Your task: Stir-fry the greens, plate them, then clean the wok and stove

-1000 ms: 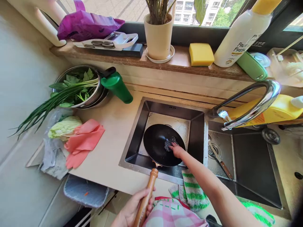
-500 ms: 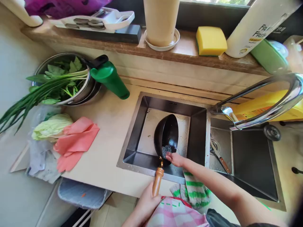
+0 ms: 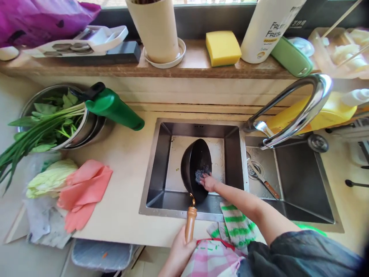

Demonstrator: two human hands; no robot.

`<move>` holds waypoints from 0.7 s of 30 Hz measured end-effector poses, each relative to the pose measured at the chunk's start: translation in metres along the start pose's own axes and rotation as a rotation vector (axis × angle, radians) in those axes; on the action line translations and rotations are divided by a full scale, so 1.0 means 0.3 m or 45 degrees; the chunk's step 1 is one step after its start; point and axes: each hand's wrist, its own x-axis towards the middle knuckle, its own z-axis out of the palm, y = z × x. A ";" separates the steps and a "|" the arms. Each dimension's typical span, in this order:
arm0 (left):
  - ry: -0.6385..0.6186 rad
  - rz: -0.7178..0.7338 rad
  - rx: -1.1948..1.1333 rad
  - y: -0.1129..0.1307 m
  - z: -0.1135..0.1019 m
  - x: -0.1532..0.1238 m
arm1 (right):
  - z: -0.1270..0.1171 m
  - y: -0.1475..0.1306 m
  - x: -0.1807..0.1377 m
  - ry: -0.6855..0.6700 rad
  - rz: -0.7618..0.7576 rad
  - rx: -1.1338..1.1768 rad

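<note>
Around the wooden handle [image 3: 190, 224], my left hand [image 3: 181, 245] is curled; my right hand [image 3: 208, 182] touches the mesh scrubber [image 3: 198, 175], whether pinching I cannot tell. The tilted black wok [image 3: 188, 167] lies ahead of my left hand, its hollow facing my right, within the larger sink basin [image 3: 234, 157].

A smooth sheen is shown by the round black metal pan [image 3: 187, 165] at centre, its brown wooden handle [image 3: 190, 224] glossily finished; the grey metallic scouring pad [image 3: 198, 176] is roughly textured; the curved chrome faucet [image 3: 324, 86] at upper right is mirror-polished
</note>
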 end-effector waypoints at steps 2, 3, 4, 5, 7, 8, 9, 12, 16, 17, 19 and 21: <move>0.029 -0.014 0.022 -0.006 0.006 0.006 | 0.006 -0.003 -0.002 -0.054 -0.048 0.044; 0.038 -0.024 0.037 -0.008 0.009 0.008 | 0.007 -0.002 -0.003 -0.070 -0.066 0.062; 0.052 -0.037 0.058 -0.010 0.012 0.011 | 0.006 0.001 -0.002 -0.067 -0.070 0.073; 0.052 -0.047 0.082 -0.012 0.013 0.013 | 0.002 0.005 0.002 -0.047 -0.059 0.074; 0.047 -0.043 0.123 -0.016 0.014 0.017 | -0.007 0.010 0.013 0.014 -0.013 0.068; 0.039 -0.037 0.140 -0.019 0.012 0.020 | -0.008 0.009 0.016 0.035 0.002 0.070; 0.025 -0.026 0.148 -0.024 0.009 0.023 | -0.005 0.004 0.017 0.040 0.003 0.081; -0.027 -0.003 0.170 -0.051 -0.005 0.037 | 0.013 -0.017 0.001 -0.032 -0.088 0.168; -0.071 0.035 0.174 -0.096 -0.018 0.061 | -0.024 -0.019 0.002 0.009 -0.028 0.076; -0.079 0.046 0.180 -0.106 -0.020 0.066 | -0.041 -0.020 0.008 0.045 0.018 0.030; -0.081 0.063 0.200 -0.124 -0.020 0.075 | -0.058 -0.029 0.013 0.065 0.052 0.001; -0.073 0.053 0.219 -0.139 -0.020 0.082 | -0.047 -0.040 0.003 0.001 0.005 0.042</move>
